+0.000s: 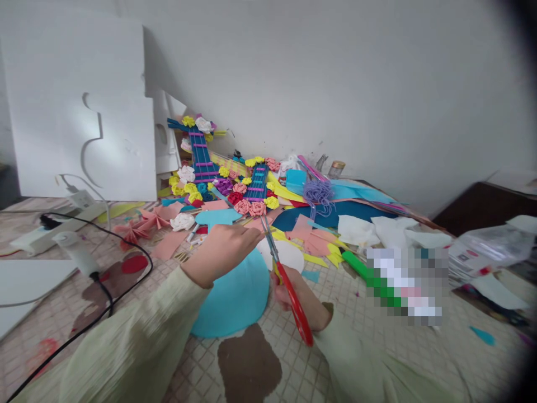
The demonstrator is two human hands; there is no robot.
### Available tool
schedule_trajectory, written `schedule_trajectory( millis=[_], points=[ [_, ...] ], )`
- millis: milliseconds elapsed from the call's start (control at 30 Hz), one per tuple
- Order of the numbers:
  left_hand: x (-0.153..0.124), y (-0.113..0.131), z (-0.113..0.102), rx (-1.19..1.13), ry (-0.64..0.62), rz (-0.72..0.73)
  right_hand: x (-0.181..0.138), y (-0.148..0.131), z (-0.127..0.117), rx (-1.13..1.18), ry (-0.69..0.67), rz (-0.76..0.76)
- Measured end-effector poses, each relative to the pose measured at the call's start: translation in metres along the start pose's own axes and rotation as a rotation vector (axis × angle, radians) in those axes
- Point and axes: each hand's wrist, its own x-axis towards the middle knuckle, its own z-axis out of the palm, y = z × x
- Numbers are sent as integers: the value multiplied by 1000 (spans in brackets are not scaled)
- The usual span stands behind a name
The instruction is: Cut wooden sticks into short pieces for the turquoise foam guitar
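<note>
My right hand [296, 296] grips a pair of scissors [296, 308] with a long red handle, some yellow near the grip and slim metal blades pointing away from me. Close to the left of the blades is my left hand [229, 249], seen from the back with its fingers pressed together. What those fingertips hold, if anything, is hidden. Pink paper lies just beyond them. Under my left wrist a rounded light-blue sheet [235, 302] rests on the table, with a white rounded piece [285, 254] partly showing behind my right hand.
Guitar-like shapes with paper flowers [201, 151] lean at the back. Purple yarn [318, 193], paper scraps and a green roll [356, 264] lie to the right. A glue gun [75, 254], black cable and power strip [59, 224] sit left, before a large white board [50, 112].
</note>
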Motion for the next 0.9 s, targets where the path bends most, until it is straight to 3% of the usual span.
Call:
schedule_trajectory(
  millis=[233,500,900],
  points=[
    [0,12,-5,-23,51,-120,6,3,-5,-34,39,-109],
    [-3,12,3,-16,109,-64,-1,-3,-8,-139,11,-117],
    [-1,12,4,13,168,-9,2,5,-9,-123,-50,-143]
  ],
)
